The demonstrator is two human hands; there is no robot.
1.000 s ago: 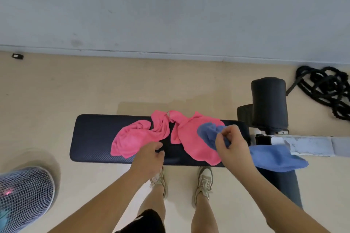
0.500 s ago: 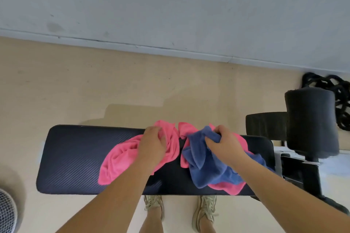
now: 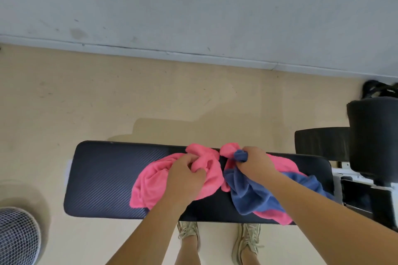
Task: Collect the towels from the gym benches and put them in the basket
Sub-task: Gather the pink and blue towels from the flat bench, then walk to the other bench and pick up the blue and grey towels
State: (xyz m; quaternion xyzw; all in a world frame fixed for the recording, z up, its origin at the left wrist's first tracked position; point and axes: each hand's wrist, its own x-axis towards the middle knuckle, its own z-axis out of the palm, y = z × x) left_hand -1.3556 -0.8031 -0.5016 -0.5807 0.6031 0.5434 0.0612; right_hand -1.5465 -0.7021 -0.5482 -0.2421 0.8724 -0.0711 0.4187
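Three towels lie bunched on the bench (image 3: 103, 176). The left hand (image 3: 185, 176) pinches the pink towel (image 3: 148, 183) mid-bench; the right hand (image 3: 256, 163) clutches the blue towel (image 3: 249, 193) over another pink one (image 3: 277, 162). Better to gather each fully before lifting (the basket (image 3: 17, 236) probably stands left of the bench).

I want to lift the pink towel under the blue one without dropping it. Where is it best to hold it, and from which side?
Probably at the bunched fold at its far end, coming from above. The right pink towel lies flat under the blue towel, and the right hand already closes there on both, so one pinch should lift them together off the bench.
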